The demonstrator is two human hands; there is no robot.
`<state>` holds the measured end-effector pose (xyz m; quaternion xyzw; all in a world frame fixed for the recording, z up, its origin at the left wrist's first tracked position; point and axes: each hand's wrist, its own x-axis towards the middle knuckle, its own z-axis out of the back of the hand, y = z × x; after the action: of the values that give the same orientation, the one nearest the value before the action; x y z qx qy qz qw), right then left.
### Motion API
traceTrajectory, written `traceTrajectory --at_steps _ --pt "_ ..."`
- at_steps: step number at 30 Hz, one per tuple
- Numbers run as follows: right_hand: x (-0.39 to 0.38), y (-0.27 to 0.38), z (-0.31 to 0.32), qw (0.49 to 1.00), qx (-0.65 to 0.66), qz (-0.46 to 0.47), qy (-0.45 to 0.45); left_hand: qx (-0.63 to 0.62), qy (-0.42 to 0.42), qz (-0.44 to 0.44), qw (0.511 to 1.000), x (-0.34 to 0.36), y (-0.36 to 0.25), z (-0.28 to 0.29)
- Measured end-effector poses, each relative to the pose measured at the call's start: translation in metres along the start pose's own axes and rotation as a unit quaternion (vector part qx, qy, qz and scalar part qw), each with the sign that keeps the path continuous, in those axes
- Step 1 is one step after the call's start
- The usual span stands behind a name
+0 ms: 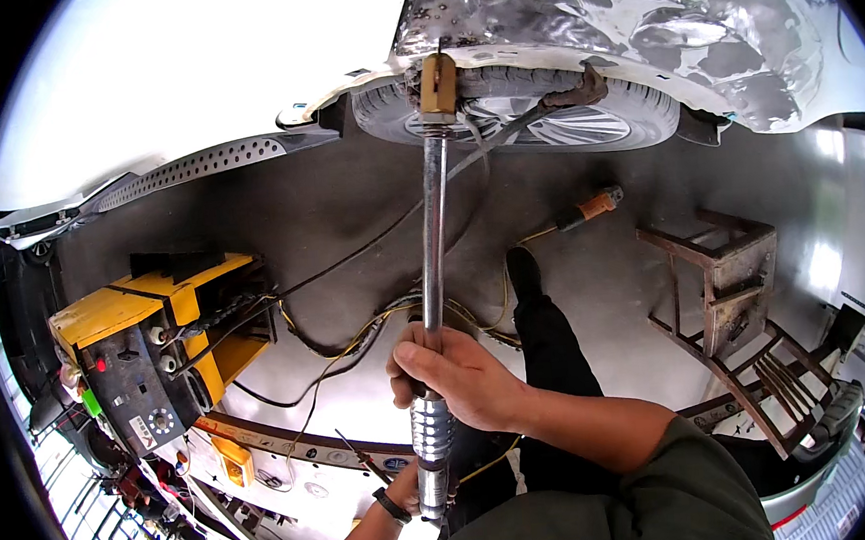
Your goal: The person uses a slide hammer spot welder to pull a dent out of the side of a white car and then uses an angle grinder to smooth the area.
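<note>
A metal slide hammer [434, 240] runs up from me to the car fender [625, 16], whose surface is sanded to bare, patchy metal. The brass-coloured block [438, 87] at its far end is at the fender's lower edge, over the wheel [583, 124]. My right hand [465, 373] is closed round the slide hammer just above its ribbed handle part. Lower down, my left hand [405, 491], with a black band on the wrist, grips around the near end; the tool hides part of its fingers.
A yellow and black machine with a control panel [134, 381] stands at left, its cables [357, 335] trailing over the floor. One dark cable leads to a clamp [585, 89] near the wheel. An orange angle grinder [594, 207] lies on the floor; a worn stool [740, 294] stands at right.
</note>
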<state>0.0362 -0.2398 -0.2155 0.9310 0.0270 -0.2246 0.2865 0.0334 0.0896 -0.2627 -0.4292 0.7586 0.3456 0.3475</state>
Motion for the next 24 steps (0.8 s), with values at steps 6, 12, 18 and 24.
traceTrajectory --at_steps 6,12,18,24 --pt "-0.003 0.009 -0.004 0.998 0.051 -0.025 0.03 -0.024 -0.075 0.01 0.997 -0.019 0.003 -0.036" --pt "-0.005 0.033 -0.024 0.984 0.153 -0.067 0.055 -0.076 -0.154 0.013 0.985 -0.062 0.036 -0.038" --pt "0.038 0.098 0.004 0.982 0.158 -0.05 0.088 -0.068 -0.18 -0.06 0.979 -0.094 0.054 -0.076" --pt "-0.022 0.018 -0.026 0.966 0.191 -0.062 0.161 -0.041 -0.174 -0.034 0.983 -0.099 0.066 -0.09"
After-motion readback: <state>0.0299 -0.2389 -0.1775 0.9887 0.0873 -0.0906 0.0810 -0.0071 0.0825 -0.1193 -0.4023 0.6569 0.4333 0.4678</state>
